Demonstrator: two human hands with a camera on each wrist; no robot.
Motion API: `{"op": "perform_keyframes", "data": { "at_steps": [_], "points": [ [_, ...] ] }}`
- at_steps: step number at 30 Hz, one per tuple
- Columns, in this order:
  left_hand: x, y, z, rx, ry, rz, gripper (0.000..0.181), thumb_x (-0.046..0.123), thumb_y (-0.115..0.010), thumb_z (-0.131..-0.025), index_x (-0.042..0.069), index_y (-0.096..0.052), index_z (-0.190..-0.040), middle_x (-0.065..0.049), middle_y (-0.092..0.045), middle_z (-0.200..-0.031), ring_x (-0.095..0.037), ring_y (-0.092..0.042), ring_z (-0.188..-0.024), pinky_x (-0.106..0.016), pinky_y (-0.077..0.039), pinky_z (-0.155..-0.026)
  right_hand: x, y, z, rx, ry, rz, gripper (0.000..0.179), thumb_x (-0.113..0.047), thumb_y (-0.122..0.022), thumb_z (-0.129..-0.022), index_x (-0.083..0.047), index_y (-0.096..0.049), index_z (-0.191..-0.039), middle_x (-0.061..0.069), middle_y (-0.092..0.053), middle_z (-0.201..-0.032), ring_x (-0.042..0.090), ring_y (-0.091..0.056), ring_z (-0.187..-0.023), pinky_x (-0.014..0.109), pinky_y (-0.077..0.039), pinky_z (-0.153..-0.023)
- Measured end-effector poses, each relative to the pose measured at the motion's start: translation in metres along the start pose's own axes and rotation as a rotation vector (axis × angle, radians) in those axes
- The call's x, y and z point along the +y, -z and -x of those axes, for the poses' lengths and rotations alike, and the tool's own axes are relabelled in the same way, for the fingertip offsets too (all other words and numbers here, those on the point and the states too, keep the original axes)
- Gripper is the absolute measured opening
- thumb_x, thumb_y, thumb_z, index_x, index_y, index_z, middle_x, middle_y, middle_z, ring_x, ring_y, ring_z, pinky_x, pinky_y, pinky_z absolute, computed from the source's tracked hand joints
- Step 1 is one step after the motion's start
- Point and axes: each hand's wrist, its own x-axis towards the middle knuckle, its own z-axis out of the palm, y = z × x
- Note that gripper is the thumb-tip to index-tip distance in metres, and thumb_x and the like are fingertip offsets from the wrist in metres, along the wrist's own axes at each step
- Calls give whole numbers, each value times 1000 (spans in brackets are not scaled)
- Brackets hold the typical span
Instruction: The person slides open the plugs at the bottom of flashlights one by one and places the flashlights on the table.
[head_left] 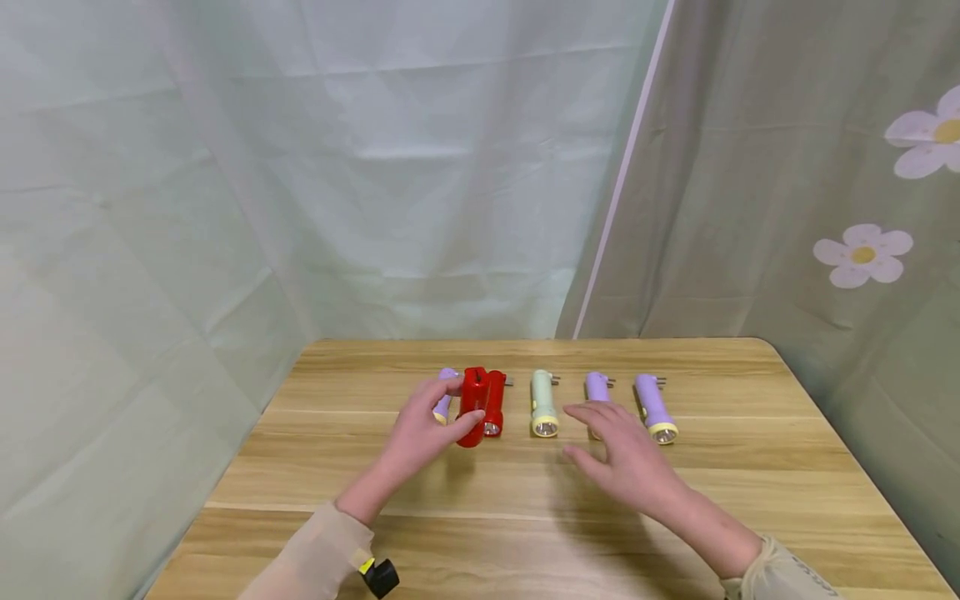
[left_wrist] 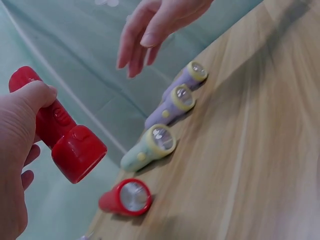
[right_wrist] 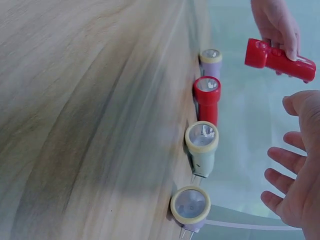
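Observation:
My left hand (head_left: pixel 423 425) grips a red flashlight (head_left: pixel 472 392) by its body, raised above the table with the head pointing down in the left wrist view. Just behind it lie a second red flashlight (head_left: pixel 496 398) and a purple one (head_left: pixel 443 407), partly covered by the hand. My right hand (head_left: pixel 630 458) hovers over the table with fingers spread, holding nothing. It partly hides a middle purple flashlight (head_left: pixel 597 386). Between the hands lies a pale green flashlight (head_left: pixel 542 396). Farthest right is another purple flashlight (head_left: pixel 654 407) with a yellow rim.
The flashlights lie in a row across a wooden table (head_left: pixel 480 550), lenses toward me, and metal plug prongs show on several. Pale curtains (head_left: pixel 465 167) hang behind and beside the table. A black device (head_left: pixel 381 577) with a yellow tab sits at my left wrist.

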Motion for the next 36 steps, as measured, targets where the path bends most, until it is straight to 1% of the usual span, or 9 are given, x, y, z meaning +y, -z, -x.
{"op": "perform_keyframes", "data": {
  "at_steps": [5, 9, 12, 16, 20, 22, 27, 31, 36],
  "points": [
    [6, -12, 3, -36, -35, 44, 39, 32, -83, -88, 27, -69, -124, 14, -67, -113, -24, -58, -115, -45, -52, -89, -1, 6, -1, 21, -21, -30, 53, -32, -79, -90, -10, -63, -137, 8, -64, -136, 32, -56, -127, 54, -44, -105],
    [10, -21, 6, -47, -97, 49, 40, 26, -83, -88, 25, -69, -126, 16, -66, -117, -14, -57, -116, -43, -52, -93, -1, 15, -3, 29, -64, -73, 53, -34, -78, -91, -12, -63, -137, 8, -63, -137, 32, -54, -131, 56, -42, -106],
    [13, -29, 8, -59, -109, 69, 43, 24, -83, -88, 24, -68, -129, 16, -65, -121, -12, -55, -117, -43, -51, -95, -3, 20, -4, 14, -104, -114, 54, -39, -75, -94, -14, -62, -139, 7, -61, -140, 31, -51, -133, 57, -42, -107],
    [18, -39, 12, -92, -56, 141, 48, 25, -83, -88, 23, -65, -133, 13, -63, -125, -16, -55, -118, -49, -51, -95, -6, 23, -5, -4, -132, -161, 55, -46, -71, -95, -17, -61, -141, 4, -59, -143, 27, -48, -136, 56, -41, -108],
    [22, -49, 15, -105, -30, 177, 47, 27, -84, -87, 24, -64, -130, 10, -62, -124, -20, -55, -119, -52, -50, -95, -11, 24, -5, -5, -143, -207, 53, -47, -71, -95, -19, -62, -140, -1, -59, -143, 24, -47, -137, 55, -41, -108],
    [24, -53, 16, -111, -31, 187, 46, 26, -84, -87, 25, -64, -128, 11, -61, -124, -22, -55, -119, -49, -50, -94, -13, 24, -5, 1, -148, -229, 51, -46, -72, -95, -19, -64, -138, -4, -60, -141, 22, -46, -137, 54, -41, -108],
    [29, -62, 16, -124, -63, 196, 42, 25, -84, -87, 27, -64, -125, 13, -62, -122, -20, -56, -117, -41, -48, -93, -18, 22, -7, 22, -176, -298, 42, -43, -73, -94, -23, -68, -131, -9, -61, -136, 18, -47, -135, 51, -41, -107],
    [33, -66, 17, -135, -73, 214, 39, 26, -83, -88, 27, -65, -123, 14, -63, -122, -20, -57, -117, -43, -45, -94, -23, 20, -9, 27, -214, -353, 36, -41, -74, -94, -25, -70, -127, -9, -63, -133, 18, -49, -132, 54, -41, -105],
    [34, -71, 19, -150, -34, 238, 38, 31, -82, -89, 29, -64, -122, 14, -62, -121, -18, -57, -118, -48, -44, -99, -26, 18, -12, 24, -248, -358, 35, -44, -72, -95, -22, -72, -123, -10, -67, -126, 22, -53, -129, 57, -42, -103]
  ]
}}
